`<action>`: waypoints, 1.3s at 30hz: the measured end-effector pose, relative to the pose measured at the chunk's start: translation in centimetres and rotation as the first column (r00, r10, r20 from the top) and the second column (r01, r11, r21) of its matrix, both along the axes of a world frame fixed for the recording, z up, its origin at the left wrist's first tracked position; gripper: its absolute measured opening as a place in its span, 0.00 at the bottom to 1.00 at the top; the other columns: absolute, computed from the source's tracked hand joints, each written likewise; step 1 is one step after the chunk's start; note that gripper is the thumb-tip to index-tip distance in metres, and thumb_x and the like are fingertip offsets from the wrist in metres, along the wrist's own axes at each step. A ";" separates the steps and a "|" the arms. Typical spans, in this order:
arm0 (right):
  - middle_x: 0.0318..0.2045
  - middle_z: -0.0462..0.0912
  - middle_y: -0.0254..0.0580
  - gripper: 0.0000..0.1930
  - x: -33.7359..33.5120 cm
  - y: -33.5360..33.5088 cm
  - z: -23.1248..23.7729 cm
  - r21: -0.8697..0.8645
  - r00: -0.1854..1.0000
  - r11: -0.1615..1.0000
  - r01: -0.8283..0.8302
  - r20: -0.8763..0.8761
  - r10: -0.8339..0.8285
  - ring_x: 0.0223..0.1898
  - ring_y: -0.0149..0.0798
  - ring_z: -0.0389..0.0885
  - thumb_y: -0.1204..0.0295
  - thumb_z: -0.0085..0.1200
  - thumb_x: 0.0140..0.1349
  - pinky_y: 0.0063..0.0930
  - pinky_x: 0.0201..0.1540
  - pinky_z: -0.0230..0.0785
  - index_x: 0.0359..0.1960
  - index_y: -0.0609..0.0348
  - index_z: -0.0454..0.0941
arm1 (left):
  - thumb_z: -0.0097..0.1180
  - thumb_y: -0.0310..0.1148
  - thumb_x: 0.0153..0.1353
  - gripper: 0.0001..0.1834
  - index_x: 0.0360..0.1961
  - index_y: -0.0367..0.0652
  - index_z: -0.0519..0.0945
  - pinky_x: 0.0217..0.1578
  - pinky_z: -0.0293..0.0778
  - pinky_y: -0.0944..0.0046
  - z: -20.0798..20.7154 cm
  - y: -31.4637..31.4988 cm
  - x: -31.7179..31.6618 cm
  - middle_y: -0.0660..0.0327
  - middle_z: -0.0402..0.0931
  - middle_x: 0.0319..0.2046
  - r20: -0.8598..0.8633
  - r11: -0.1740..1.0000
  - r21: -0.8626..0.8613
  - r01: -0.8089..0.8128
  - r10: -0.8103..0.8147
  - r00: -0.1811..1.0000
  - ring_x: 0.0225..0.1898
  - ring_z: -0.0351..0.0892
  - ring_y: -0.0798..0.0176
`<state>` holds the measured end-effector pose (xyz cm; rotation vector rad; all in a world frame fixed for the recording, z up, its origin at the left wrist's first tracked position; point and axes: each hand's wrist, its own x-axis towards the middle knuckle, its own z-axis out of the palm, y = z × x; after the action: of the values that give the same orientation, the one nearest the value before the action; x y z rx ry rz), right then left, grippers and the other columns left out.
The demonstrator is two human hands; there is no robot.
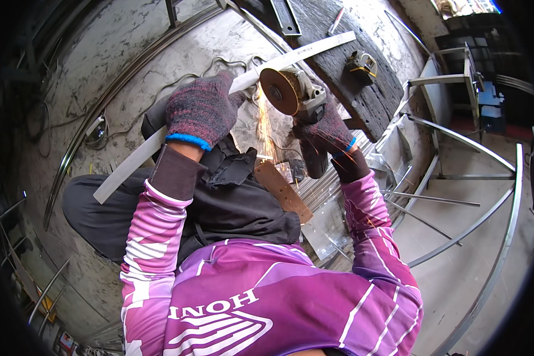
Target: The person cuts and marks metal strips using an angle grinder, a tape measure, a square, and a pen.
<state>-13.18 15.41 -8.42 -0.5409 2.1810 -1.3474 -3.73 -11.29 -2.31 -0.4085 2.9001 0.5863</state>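
Observation:
My gloved left hand [200,111] is wrapped round a long pale metal bar [130,164], which runs slantwise from beside my left knee up to a dark wooden plank. In my gloved right hand [326,132] is an angle grinder [305,98], its brown disc [279,92] up against the bar, just right of my left hand. Orange sparks [264,127] stream down from the contact toward my lap. The bar's far end lies over the plank [362,80]; the exact cutting edge is partly hidden by the disc.
A tape measure [362,66] and a marker pen [336,21] lie on the plank. Right of me stands a curved metal frame [510,219]. A rusty drilled plate [283,193] sits by my leg, and a cable [154,101] winds over the floor.

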 end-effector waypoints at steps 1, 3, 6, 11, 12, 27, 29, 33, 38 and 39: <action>0.62 0.75 0.49 0.61 0.0 -0.1 0.2 -0.001 1.000 1.000 -0.001 0.000 0.001 0.61 0.42 0.76 0.79 0.75 0.40 0.37 0.65 0.69 0.76 0.55 0.47 | 0.61 0.50 0.64 0.23 0.53 0.47 0.79 0.45 0.78 0.42 0.0 0.0 0.0 0.47 0.85 0.40 -0.002 1.000 -0.004 -0.001 0.001 1.000 0.43 0.85 0.41; 0.62 0.75 0.49 0.61 0.2 -0.3 0.7 -0.092 0.997 0.996 -0.012 0.070 0.019 0.61 0.42 0.76 0.79 0.75 0.40 0.37 0.65 0.69 0.77 0.55 0.47 | 0.61 0.50 0.64 0.23 0.53 0.47 0.79 0.45 0.78 0.42 -0.3 -0.1 0.1 0.47 0.85 0.40 -0.010 1.000 -0.012 0.003 -0.003 1.000 0.43 0.85 0.41; 0.61 0.76 0.47 0.61 0.2 -0.6 0.6 -0.133 0.994 0.991 0.013 0.109 0.001 0.61 0.41 0.75 0.79 0.75 0.39 0.36 0.65 0.68 0.76 0.55 0.48 | 0.61 0.50 0.64 0.23 0.52 0.47 0.79 0.45 0.78 0.42 -0.5 -0.1 0.1 0.47 0.85 0.40 -0.023 1.000 -0.014 0.005 -0.006 1.000 0.43 0.85 0.41; 0.59 0.76 0.46 0.59 0.3 -0.8 1.2 -0.131 0.991 0.991 0.029 0.133 -0.011 0.60 0.40 0.75 0.80 0.75 0.39 0.36 0.65 0.68 0.75 0.56 0.50 | 0.61 0.50 0.64 0.23 0.53 0.47 0.79 0.45 0.78 0.42 -0.4 0.0 0.1 0.47 0.85 0.40 -0.017 1.000 -0.017 0.000 0.000 1.000 0.43 0.85 0.41; 0.59 0.77 0.45 0.59 0.3 -0.7 1.2 -0.120 0.996 0.993 0.011 0.089 0.000 0.59 0.39 0.76 0.81 0.75 0.39 0.36 0.65 0.68 0.75 0.57 0.50 | 0.61 0.50 0.64 0.23 0.53 0.47 0.79 0.45 0.78 0.42 -0.2 0.0 0.1 0.47 0.85 0.40 -0.015 1.000 -0.017 0.000 -0.001 1.000 0.43 0.85 0.41; 0.59 0.74 0.42 0.55 0.6 -1.0 0.9 -0.203 0.977 0.975 0.091 0.210 -0.048 0.58 0.38 0.73 0.79 0.75 0.35 0.37 0.63 0.69 0.70 0.58 0.58 | 0.62 0.49 0.63 0.23 0.53 0.47 0.79 0.44 0.79 0.42 -0.6 0.0 0.0 0.47 0.85 0.39 -0.024 1.000 -0.017 0.001 -0.001 1.000 0.42 0.85 0.41; 0.59 0.74 0.42 0.55 0.5 -1.0 1.0 -0.200 0.982 0.976 0.090 0.183 -0.053 0.59 0.38 0.73 0.80 0.75 0.35 0.37 0.64 0.69 0.70 0.58 0.58 | 0.63 0.49 0.63 0.23 0.52 0.47 0.79 0.44 0.79 0.42 -0.6 0.0 0.0 0.48 0.85 0.39 -0.028 1.000 -0.018 0.002 -0.003 1.000 0.42 0.85 0.41; 0.62 0.75 0.45 0.60 0.1 -0.7 0.5 -0.151 0.999 0.988 -0.013 0.049 0.021 0.62 0.40 0.74 0.79 0.75 0.39 0.36 0.66 0.67 0.75 0.58 0.49 | 0.62 0.49 0.63 0.22 0.51 0.47 0.79 0.43 0.79 0.42 -0.4 0.2 0.1 0.48 0.85 0.37 -0.034 1.000 -0.027 0.000 -0.001 0.999 0.41 0.85 0.41; 0.62 0.74 0.47 0.59 0.5 -1.0 0.9 -0.149 0.994 0.988 0.042 0.107 -0.026 0.62 0.40 0.73 0.80 0.75 0.40 0.36 0.66 0.67 0.75 0.58 0.49 | 0.61 0.50 0.64 0.22 0.51 0.47 0.79 0.43 0.78 0.42 -0.1 0.3 0.0 0.48 0.85 0.37 -0.019 1.000 -0.027 -0.003 0.003 1.000 0.41 0.85 0.40; 0.62 0.74 0.47 0.59 0.5 -1.0 0.9 -0.157 0.993 0.987 0.045 0.116 -0.027 0.62 0.40 0.73 0.80 0.75 0.40 0.36 0.66 0.67 0.75 0.57 0.49 | 0.61 0.50 0.64 0.22 0.50 0.47 0.79 0.43 0.78 0.42 -0.3 0.2 0.1 0.48 0.85 0.37 -0.039 1.000 -0.025 -0.001 0.000 0.999 0.41 0.85 0.40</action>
<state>-12.67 14.43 -7.51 -0.4731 2.0119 -1.5432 -3.64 -11.04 -2.60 -0.4056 2.9475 0.5644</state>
